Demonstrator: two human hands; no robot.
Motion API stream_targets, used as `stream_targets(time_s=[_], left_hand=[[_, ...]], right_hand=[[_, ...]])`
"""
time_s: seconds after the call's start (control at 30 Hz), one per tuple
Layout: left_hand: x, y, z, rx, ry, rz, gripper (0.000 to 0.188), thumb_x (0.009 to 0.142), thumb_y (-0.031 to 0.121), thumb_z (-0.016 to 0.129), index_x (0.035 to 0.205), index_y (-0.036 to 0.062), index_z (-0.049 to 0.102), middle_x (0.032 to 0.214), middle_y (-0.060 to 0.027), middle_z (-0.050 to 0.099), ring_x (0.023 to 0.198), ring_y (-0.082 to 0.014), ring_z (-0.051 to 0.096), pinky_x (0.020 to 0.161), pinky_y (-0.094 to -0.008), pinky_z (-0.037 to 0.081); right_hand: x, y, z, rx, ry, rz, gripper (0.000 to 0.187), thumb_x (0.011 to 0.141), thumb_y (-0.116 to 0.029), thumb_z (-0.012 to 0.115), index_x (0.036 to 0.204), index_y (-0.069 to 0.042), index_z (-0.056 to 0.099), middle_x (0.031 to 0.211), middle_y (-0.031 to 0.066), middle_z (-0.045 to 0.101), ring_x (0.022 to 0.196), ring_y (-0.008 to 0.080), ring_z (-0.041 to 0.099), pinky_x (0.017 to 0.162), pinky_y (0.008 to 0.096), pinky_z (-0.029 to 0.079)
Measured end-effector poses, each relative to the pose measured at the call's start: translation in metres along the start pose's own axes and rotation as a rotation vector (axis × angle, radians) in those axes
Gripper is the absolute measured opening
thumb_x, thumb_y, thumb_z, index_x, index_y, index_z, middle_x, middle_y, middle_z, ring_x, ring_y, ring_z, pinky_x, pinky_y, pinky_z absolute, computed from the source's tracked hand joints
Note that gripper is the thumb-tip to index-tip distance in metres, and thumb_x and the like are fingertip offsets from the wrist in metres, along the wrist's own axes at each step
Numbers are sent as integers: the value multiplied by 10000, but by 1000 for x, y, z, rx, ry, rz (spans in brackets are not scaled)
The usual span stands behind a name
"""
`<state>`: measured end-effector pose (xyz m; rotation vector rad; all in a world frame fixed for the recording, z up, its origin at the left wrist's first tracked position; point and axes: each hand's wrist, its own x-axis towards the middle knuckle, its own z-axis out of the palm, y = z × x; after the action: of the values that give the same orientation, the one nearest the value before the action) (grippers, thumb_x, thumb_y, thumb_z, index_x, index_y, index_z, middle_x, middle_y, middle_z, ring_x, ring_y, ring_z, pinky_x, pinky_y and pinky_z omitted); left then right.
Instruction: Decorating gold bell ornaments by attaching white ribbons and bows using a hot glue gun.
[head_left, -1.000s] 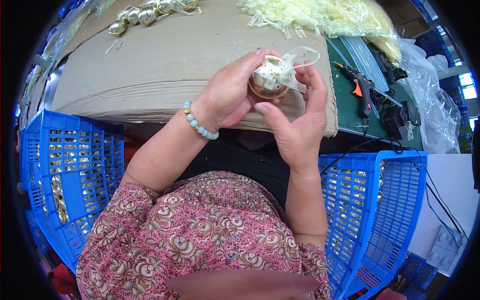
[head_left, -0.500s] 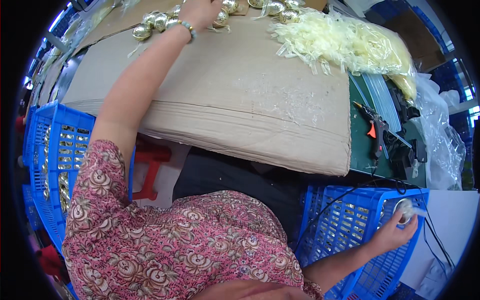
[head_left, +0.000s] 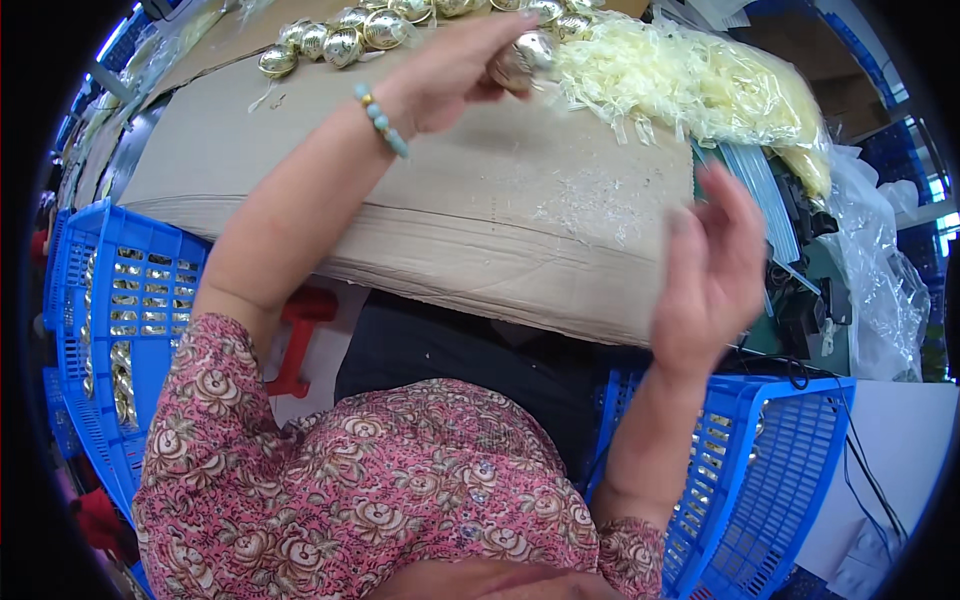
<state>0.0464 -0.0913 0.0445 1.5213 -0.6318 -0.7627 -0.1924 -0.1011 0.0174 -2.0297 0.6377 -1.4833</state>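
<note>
My left hand (head_left: 450,75), with a beaded bracelet at the wrist, is over the far part of the cardboard-covered table. Its fingers hold a shiny pale-gold ball ornament (head_left: 522,60). A row of similar ball ornaments (head_left: 341,47) lies along the far edge, left of and beyond that hand. Above the right end of the cardboard hovers my right hand (head_left: 705,285), fingers apart, slightly blurred, holding nothing. Beyond it spreads a heap of pale yellow clear plastic strips (head_left: 640,75), spilling from a plastic bag (head_left: 765,100). The glue gun is hidden behind my right hand.
Flattened cardboard (head_left: 450,190) covers the table. Long translucent glue sticks (head_left: 765,195) and black adapters (head_left: 800,320) lie at its right. Blue baskets stand at the right (head_left: 740,400) and left (head_left: 160,235), both with shiny ornaments inside. Cables hang over the right basket. A red stool (head_left: 297,345) is below.
My right hand has come up from the right basket to the table and no longer holds the ornament it had there. My left hand has moved right and nearer, now with an ornament.
</note>
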Motion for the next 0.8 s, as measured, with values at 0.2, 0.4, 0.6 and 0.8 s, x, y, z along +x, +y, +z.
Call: stream_targets(time_s=[0.2, 0.4, 0.6, 0.8], left_hand=[[-35, -36, 17, -598, -588, -143, 397, 934, 498, 455, 974, 123, 578, 806, -8, 640, 727, -128, 622, 603, -282, 477], [-38, -48, 14, -435, -629, -141, 393, 927, 478, 487, 1008, 107, 589, 855, -33, 653, 776, -135, 626, 595, -277, 495], [-50, -40, 26, -409, -630, -240, 503, 889, 563, 491, 958, 77, 603, 837, -70, 654, 755, -181, 646, 607, -322, 534], [-56, -53, 41, -356, -625, -271, 597, 859, 658, 449, 936, 86, 601, 711, -43, 630, 572, -143, 611, 445, -235, 416]], right_hand=[[8, 14, 53, -69, -93, -104, 228, 797, -6, 660, 1018, 16, 604, 871, 69, 620, 705, 103, 553, 657, 233, 471], [-16, -7, 24, 21, -225, -47, 92, 786, 21, 638, 873, 15, 608, 728, 59, 606, 631, 97, 554, 586, 222, 442], [2, 14, -6, 623, -156, 220, 119, 876, -78, 560, 883, 24, 620, 942, 116, 583, 832, 168, 543, 732, 270, 424], [9, 28, 20, 309, -308, 79, 214, 794, -75, 674, 1003, -38, 698, 1046, 75, 599, 985, 156, 502, 915, 280, 370]])
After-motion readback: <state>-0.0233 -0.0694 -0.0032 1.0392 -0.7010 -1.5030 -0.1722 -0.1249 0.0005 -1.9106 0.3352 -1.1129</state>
